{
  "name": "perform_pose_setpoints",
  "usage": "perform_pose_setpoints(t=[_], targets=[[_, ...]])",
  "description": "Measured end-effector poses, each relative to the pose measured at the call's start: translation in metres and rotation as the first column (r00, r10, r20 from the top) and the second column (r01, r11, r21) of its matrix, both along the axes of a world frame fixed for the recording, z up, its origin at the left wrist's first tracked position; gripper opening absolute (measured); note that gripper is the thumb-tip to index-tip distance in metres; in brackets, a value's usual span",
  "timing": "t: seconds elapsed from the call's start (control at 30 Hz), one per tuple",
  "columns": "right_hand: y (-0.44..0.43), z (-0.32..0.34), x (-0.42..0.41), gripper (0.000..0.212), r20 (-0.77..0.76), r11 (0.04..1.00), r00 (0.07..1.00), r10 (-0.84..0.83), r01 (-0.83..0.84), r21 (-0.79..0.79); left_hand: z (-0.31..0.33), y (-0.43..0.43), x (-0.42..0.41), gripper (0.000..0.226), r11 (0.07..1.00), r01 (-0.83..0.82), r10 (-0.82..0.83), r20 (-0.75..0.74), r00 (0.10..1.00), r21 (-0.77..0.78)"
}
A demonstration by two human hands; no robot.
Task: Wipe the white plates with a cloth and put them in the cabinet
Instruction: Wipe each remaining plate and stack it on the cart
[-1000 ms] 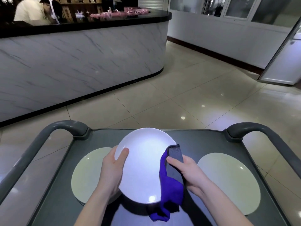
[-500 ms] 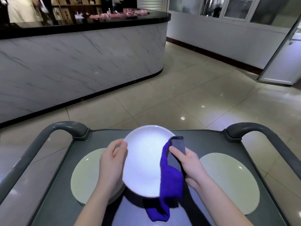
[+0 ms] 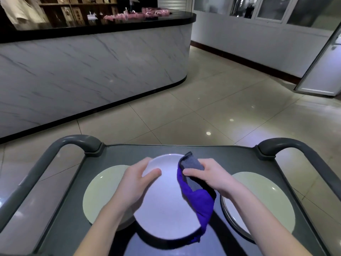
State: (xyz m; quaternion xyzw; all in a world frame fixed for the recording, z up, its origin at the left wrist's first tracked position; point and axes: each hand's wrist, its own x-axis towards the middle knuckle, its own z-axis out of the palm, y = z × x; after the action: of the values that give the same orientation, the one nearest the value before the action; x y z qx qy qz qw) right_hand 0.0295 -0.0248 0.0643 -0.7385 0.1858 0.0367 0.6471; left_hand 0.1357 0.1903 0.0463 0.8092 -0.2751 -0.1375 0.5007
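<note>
A white plate (image 3: pixel 166 204) is held above the grey cart top (image 3: pixel 221 154), tilted toward me. My left hand (image 3: pixel 134 183) grips its upper left rim, thumb on the face and fingers curled over the edge. My right hand (image 3: pixel 212 174) holds a purple and grey cloth (image 3: pixel 195 191) against the plate's right side; the cloth hangs down past the rim. Two more white plates lie flat on the cart, one at the left (image 3: pixel 99 193) partly hidden by my left arm, one at the right (image 3: pixel 267 196) partly hidden by my right arm.
The cart has raised grey handles at the left (image 3: pixel 55 154) and right (image 3: pixel 302 156). Beyond it is tiled floor (image 3: pixel 203 108), then a curved marble counter (image 3: pixel 92 67) with a black top. A person stands behind the counter at the upper left. A door (image 3: pixel 324 67) stands ajar at right.
The plate has dropped lower and tilted flatter toward me. My right hand moved the cloth up toward the plate's top right rim, and my left hand shifted higher along the left rim.
</note>
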Motion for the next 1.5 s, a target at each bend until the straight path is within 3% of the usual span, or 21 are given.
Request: perform_pose_setpoints(t=[0.1, 0.17, 0.3, 0.4, 0.47, 0.57, 0.67, 0.77, 0.87, 0.93, 0.97, 1.07, 1.13, 1.23, 1.33, 1.43, 1.5], targets=[[0.007, 0.0, 0.007, 0.02, -0.047, 0.982, 0.986, 0.158, -0.162, -0.102, 0.0, -0.006, -0.002, 0.011, 0.988, 0.127, -0.132, 0.046, 0.99, 0.088], [0.009, -0.003, 0.008, 0.021, -0.021, 0.983, 0.988, 0.151, -0.153, -0.102, -0.001, -0.005, -0.004, 0.004, 0.995, 0.101, -0.101, -0.047, 0.994, -0.009], [0.01, -0.01, 0.0, 0.018, 0.056, 0.981, 0.994, -0.096, 0.085, 0.172, -0.005, 0.004, -0.009, 0.023, 0.971, -0.167, 0.127, -0.225, 0.966, -0.169], [0.016, -0.03, -0.014, 0.012, -0.027, 0.877, 0.958, -0.285, 0.272, 0.397, -0.01, 0.003, -0.013, 0.02, 0.868, -0.432, 0.321, -0.385, 0.865, -0.246], [0.022, -0.044, -0.023, 0.018, -0.107, 0.827, 0.952, -0.286, 0.302, 0.475, -0.012, 0.002, -0.014, 0.015, 0.822, -0.508, 0.356, -0.464, 0.811, -0.256], [0.02, -0.049, -0.027, 0.022, -0.132, 0.859, 0.963, -0.235, 0.269, 0.436, -0.013, 0.006, -0.011, 0.015, 0.911, -0.368, 0.297, -0.323, 0.899, -0.186], [0.012, -0.039, -0.02, 0.014, -0.033, 0.933, 0.982, -0.184, 0.185, 0.308, -0.003, 0.007, 0.002, 0.015, 0.991, -0.116, 0.108, -0.107, 0.988, -0.063], [0.01, -0.027, -0.01, 0.014, 0.014, 0.995, 0.999, -0.041, 0.039, 0.088, 0.003, -0.001, 0.01, 0.014, 0.987, 0.106, -0.112, 0.046, 0.993, 0.123], [0.015, -0.023, -0.004, 0.02, 0.0, 0.999, 0.999, 0.044, -0.044, -0.018, 0.005, -0.009, 0.01, 0.006, 0.956, 0.224, -0.239, 0.064, 0.969, 0.191], [0.017, -0.021, -0.005, 0.027, 0.042, 1.0, 0.999, -0.027, 0.027, -0.006, 0.005, -0.007, 0.009, 0.019, 0.986, 0.146, -0.149, 0.042, 0.988, 0.077], [0.018, -0.02, -0.006, 0.029, 0.069, 0.993, 0.992, -0.109, 0.107, 0.04, 0.005, -0.004, 0.008, 0.022, 0.999, 0.033, -0.033, 0.016, 0.999, -0.021], [0.019, -0.023, -0.011, 0.014, 0.043, 0.843, 0.894, -0.447, 0.405, 0.353, -0.003, 0.0, -0.002, 0.02, 0.921, -0.338, 0.317, -0.131, 0.939, -0.196], [0.025, -0.03, -0.014, 0.014, -0.053, 0.696, 0.844, -0.534, 0.475, 0.539, -0.011, -0.006, -0.015, 0.03, 0.888, -0.426, 0.383, -0.234, 0.894, -0.174], [0.036, -0.04, -0.016, 0.021, -0.112, 0.627, 0.85, -0.514, 0.461, 0.628, -0.018, -0.014, -0.025, 0.021, 0.847, -0.488, 0.409, -0.327, 0.852, -0.212], [0.029, -0.035, -0.017, 0.014, -0.07, 0.738, 0.888, -0.455, 0.42, 0.528, -0.019, -0.007, -0.019, 0.021, 0.867, -0.448, 0.393, -0.252, 0.884, -0.218], [0.012, -0.015, -0.009, 0.014, 0.109, 0.918, 0.93, -0.35, 0.317, 0.238, -0.015, 0.003, -0.01, 0.031, 0.958, -0.23, 0.221, -0.067, 0.973, -0.173], [0.007, -0.003, 0.0, 0.022, 0.158, 0.99, 0.979, -0.129, 0.136, -0.033, -0.011, 0.001, -0.007, 0.024, 1.0, -0.009, 0.011, 0.092, 0.996, -0.023]])
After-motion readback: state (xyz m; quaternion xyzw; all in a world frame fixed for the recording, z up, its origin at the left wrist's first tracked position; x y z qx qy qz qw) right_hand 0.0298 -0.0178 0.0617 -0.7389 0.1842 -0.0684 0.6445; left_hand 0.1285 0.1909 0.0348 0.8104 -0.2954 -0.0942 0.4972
